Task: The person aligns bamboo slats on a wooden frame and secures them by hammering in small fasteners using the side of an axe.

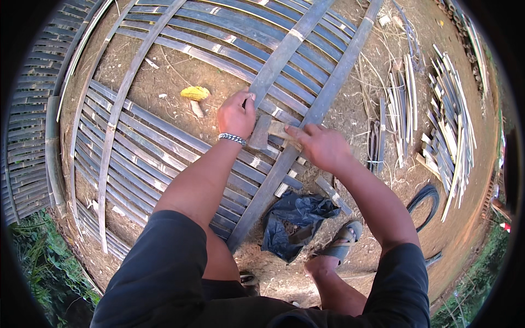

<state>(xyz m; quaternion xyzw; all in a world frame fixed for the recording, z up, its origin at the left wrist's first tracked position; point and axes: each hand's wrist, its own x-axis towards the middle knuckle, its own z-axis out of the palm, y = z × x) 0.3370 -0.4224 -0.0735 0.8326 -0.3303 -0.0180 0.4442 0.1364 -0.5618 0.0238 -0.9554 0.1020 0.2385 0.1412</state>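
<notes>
My right hand point(322, 146) is wrapped round the short wooden handle of a hatchet. The hatchet's flat metal head point(260, 132) points left, above the slats and close to my left hand point(238, 115). That left hand, with a chain bracelet at its wrist, is closed at the lower end of a long bamboo strip point(284, 49); what its fingers pinch, if anything, is too small to make out. Beneath both hands lies a panel of split bamboo slats point(164, 139), crossed by longer strips. One wide cross strip point(328, 93) runs under the hatchet's handle.
A crumpled black plastic bag point(295, 218) lies near my sandalled foot point(344, 240). Bundles of split bamboo point(451, 120) and a coil of dark cord point(424, 205) rest on the ground at right. A yellow leaf point(194, 93) lies between the slats. Another slatted panel point(33, 120) stands far left.
</notes>
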